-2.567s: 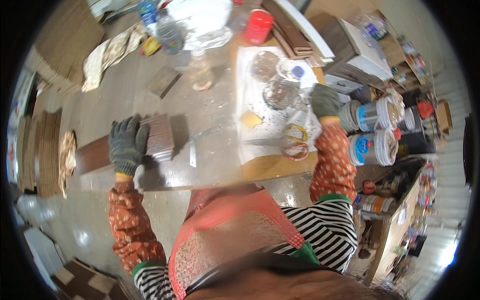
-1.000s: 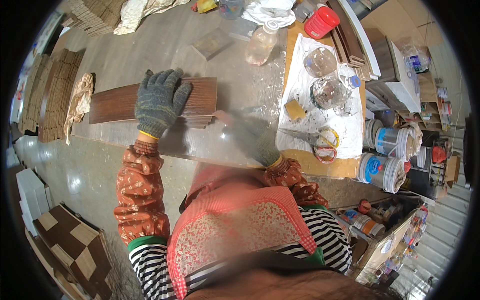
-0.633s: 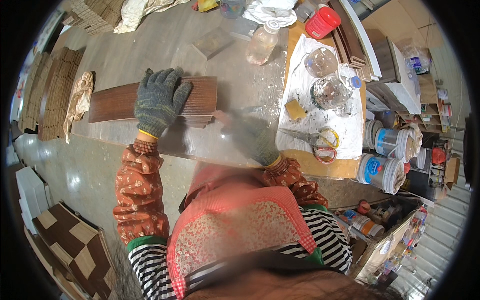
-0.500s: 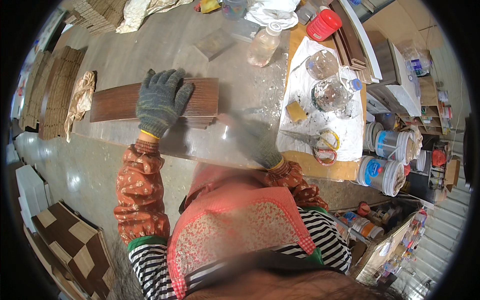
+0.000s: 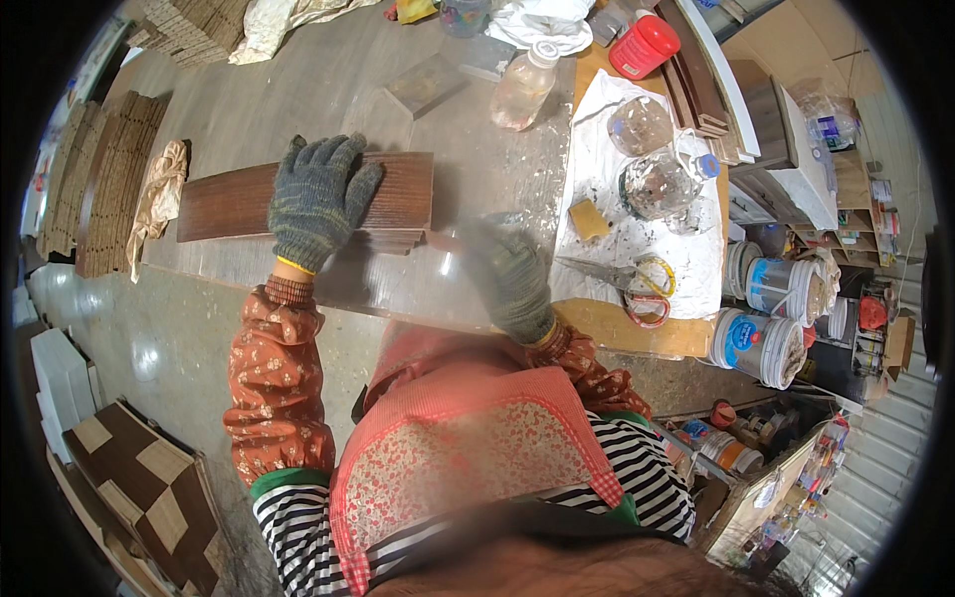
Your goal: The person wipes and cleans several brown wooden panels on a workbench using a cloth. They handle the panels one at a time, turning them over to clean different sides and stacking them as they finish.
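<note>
My left hand (image 5: 316,199), in a grey knit glove, lies flat with fingers spread on top of a dark brown wooden plank (image 5: 224,204) that rests on a small stack of similar planks on the grey workbench (image 5: 298,90). My right hand (image 5: 512,284), also gloved, is blurred and sits on the bench near its front edge, just right of the plank stack. Whether it holds anything is unclear. A pair of scissors (image 5: 637,284) lies a short way to its right.
A white sheet (image 5: 607,129) carries glass jars (image 5: 657,184) and a yellow sponge (image 5: 589,219). A plastic bottle (image 5: 522,90) and a red-lidded container (image 5: 645,45) stand behind. Paint buckets (image 5: 761,343) sit at the right; wood strip stacks (image 5: 90,189) and a checkered panel (image 5: 139,478) at the left.
My right hand has left the jars and scissors area and come to the bench's front edge beside the planks. My left hand stays pressed on the top plank.
</note>
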Demonstrator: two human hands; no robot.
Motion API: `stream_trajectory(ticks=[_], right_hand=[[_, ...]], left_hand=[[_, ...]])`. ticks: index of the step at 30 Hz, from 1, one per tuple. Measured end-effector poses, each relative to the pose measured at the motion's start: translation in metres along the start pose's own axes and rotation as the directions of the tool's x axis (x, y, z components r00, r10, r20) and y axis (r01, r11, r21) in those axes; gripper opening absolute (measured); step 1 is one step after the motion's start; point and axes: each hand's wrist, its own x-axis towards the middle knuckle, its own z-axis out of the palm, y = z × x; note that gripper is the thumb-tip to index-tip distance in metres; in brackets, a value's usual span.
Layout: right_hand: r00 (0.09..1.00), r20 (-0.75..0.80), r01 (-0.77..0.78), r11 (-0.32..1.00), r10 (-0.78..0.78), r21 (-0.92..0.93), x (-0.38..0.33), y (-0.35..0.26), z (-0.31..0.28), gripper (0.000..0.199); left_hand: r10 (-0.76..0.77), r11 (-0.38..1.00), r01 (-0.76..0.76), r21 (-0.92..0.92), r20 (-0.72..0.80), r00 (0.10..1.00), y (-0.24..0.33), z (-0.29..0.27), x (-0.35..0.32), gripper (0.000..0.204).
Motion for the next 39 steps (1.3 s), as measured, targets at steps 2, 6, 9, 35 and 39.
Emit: stream_trajectory(ticks=[2,6,9,35,39], right_hand=[[0.990,0.012,-0.140,0.975,0.140,0.173,-0.004,0.003,0.007,0.033],[0.974,-0.002,-0.216,0.930,0.227,0.297,-0.010,0.009,0.021,0.032],[0.975,-0.066,-0.185,0.941,0.211,0.282,-0.011,0.009,0.022,0.034],[0.989,-0.008,0.142,0.980,-0.145,-0.141,0.003,-0.001,-0.003,0.036],[0.982,-0.013,0.180,0.966,-0.186,-0.184,0.005,-0.011,-0.009,0.036]], left_hand=[[-0.001,1.000,0.001,0.001,-0.005,1.000,0.000,0.000,0.000,0.048],[-0.004,1.000,0.004,-0.003,0.004,1.000,-0.001,0.001,0.000,0.048],[-0.001,1.000,0.001,-0.008,0.003,1.000,-0.002,0.002,0.000,0.048],[0.010,1.000,-0.010,0.011,0.012,1.000,-0.001,-0.001,0.001,0.045],[0.003,1.000,-0.003,0.006,0.035,0.999,0.000,-0.002,0.001,0.045]])
